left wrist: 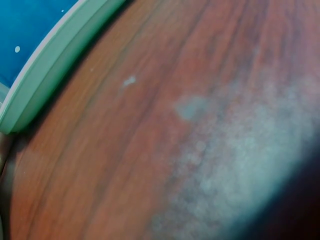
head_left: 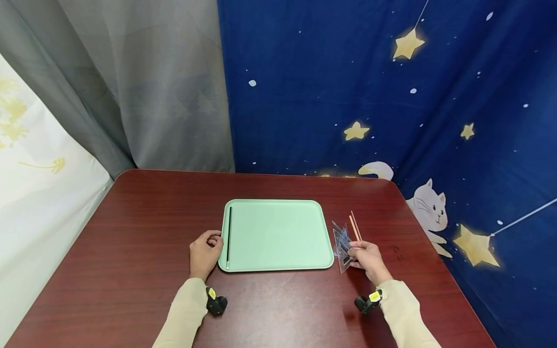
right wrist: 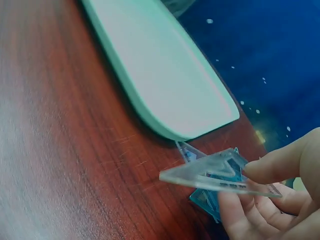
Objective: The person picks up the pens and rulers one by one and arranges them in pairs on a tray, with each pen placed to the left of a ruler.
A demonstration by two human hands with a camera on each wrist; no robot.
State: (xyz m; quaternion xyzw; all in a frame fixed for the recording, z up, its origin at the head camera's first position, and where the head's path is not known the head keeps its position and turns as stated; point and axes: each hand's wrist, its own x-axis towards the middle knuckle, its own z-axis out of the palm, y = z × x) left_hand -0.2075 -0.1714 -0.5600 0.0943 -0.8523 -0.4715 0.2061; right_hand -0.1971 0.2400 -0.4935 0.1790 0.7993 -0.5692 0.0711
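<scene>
My right hand (head_left: 367,260) pinches a clear triangular set square (right wrist: 210,172) between thumb and fingers, just off the tray's right side. More clear and bluish plastic pieces (right wrist: 204,201) lie under or behind it; their shapes are partly hidden. Two thin light-coloured sticks (head_left: 354,227) point away from the same hand, and I cannot tell whether its fingers hold them. Inside the pale green tray (head_left: 278,234), a slim black pencil (head_left: 229,237) lies along the left rim. My left hand (head_left: 205,253) rests with loosely bent fingers against the tray's left edge.
The dark red wooden table (head_left: 148,261) carries the tray near its middle. Behind it hang a grey curtain (head_left: 174,87) and a blue star-patterned curtain (head_left: 304,96). A white cloth (head_left: 39,203) hangs on the left. Each wrist wears a small black camera.
</scene>
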